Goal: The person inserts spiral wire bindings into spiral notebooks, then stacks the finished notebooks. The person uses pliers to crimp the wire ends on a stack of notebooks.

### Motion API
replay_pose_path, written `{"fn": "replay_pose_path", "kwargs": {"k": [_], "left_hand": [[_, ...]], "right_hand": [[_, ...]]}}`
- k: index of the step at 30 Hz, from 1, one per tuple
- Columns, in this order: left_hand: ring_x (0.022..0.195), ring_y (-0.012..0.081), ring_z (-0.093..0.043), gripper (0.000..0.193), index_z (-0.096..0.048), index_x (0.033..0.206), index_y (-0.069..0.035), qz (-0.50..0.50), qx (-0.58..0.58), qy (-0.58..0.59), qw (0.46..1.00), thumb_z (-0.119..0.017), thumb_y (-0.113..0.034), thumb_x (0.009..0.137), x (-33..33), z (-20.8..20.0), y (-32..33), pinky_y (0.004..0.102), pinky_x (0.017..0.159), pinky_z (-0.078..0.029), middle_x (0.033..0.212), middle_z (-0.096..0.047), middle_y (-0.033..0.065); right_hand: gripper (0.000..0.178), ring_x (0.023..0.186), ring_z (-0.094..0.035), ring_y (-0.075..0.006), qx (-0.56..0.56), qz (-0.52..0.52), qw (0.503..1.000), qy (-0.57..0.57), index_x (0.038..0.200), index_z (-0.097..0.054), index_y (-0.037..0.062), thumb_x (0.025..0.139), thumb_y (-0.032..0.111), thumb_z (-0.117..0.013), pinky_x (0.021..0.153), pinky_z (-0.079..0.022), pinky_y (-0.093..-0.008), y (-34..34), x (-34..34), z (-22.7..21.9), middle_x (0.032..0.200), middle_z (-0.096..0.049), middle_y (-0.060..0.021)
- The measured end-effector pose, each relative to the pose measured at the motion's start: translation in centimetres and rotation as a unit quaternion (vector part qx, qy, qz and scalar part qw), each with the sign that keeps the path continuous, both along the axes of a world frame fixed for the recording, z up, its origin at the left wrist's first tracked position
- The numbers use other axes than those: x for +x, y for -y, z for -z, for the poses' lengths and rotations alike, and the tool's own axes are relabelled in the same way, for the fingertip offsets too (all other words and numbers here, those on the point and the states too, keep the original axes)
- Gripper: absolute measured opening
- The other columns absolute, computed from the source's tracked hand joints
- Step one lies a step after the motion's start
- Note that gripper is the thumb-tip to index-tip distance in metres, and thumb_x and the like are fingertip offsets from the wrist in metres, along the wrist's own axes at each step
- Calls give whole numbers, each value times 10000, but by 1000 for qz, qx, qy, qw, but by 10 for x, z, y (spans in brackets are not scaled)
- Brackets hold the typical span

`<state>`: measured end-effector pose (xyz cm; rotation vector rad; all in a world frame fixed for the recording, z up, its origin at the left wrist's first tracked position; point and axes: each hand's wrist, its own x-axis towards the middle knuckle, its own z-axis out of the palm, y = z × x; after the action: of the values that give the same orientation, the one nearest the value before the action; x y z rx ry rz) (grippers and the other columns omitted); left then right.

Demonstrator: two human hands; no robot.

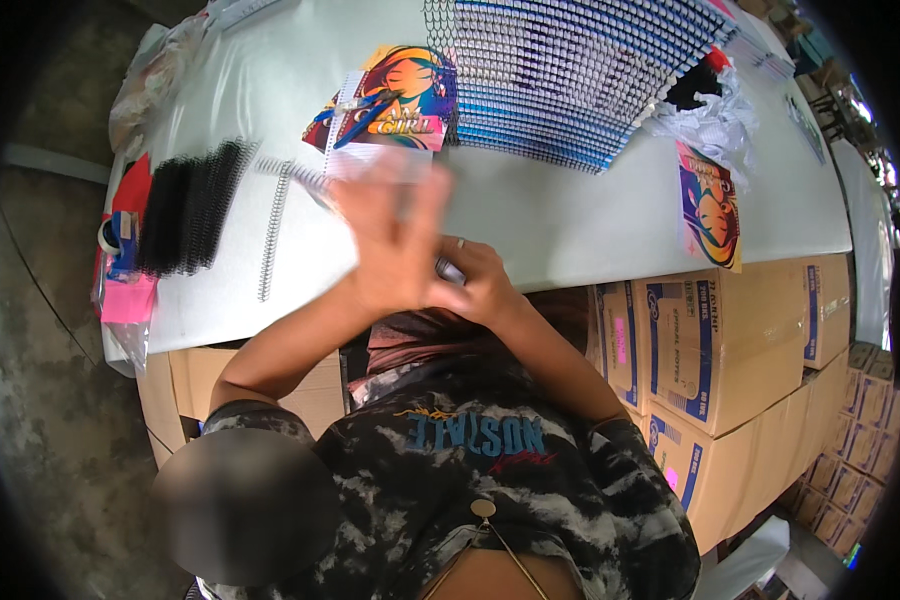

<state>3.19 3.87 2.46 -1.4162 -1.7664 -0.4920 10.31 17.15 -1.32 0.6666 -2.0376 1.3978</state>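
My left hand [395, 235] is raised over the table's near edge, its fingers apart and smeared by motion. Beside and just below it, my right hand [482, 283] is closed on a small greyish thing [450, 271], mostly hidden by the fingers. A ring shows on one finger of that hand. Left of my left hand, a wire spiral coil [295, 174] slants towards it; whether they touch I cannot tell. Another loose coil [272, 240] lies nearer me. Beyond the hands sit a notebook with a colourful printed cover [425, 75] and blue-handled pliers [370, 118] on top.
Black coils [195, 208] lie in a bunch at the table's left, by a tape roll [108, 236] and a pink packet [130, 298]. Rows of spiral-bound books [560, 85] spread across the back. Another printed cover [710, 205] lies right, near crumpled plastic [720, 125]. Cardboard boxes [730, 350] stand below the table.
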Motion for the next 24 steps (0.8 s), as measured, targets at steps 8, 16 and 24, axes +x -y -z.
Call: {"fn": "replay_pose_path", "kwargs": {"k": [8,16,24], "left_hand": [[1289,539,-135,700,-90,1348,150,56,-20,382,922,-503,-152,870,69,-84,20,522,1042,-209,1363,-67,426],[784,82,-560,189,-651,969,13,-17,178,597,782,-606,-122,845,28,-138,49,221,721,-447,866,-662,61],[829,54,-552,180,-625,994,-6,215,139,724,640,-636,-50,820,-14,-116,28,218,761,-455,897,-637,32]], "right_hand": [[870,1363,-17,-394,-73,-104,985,-116,1420,-41,19,821,324,-593,1096,-76,-484,31,-5,-58,1472,1,-234],[172,698,-567,-132,-105,-18,985,140,902,-593,-11,817,130,-644,628,-449,-244,7,-12,-152,779,-613,-80],[160,594,-553,-128,-87,68,981,162,887,-602,-18,823,123,-643,566,-443,-259,-10,-9,-135,723,-620,-106]]}}
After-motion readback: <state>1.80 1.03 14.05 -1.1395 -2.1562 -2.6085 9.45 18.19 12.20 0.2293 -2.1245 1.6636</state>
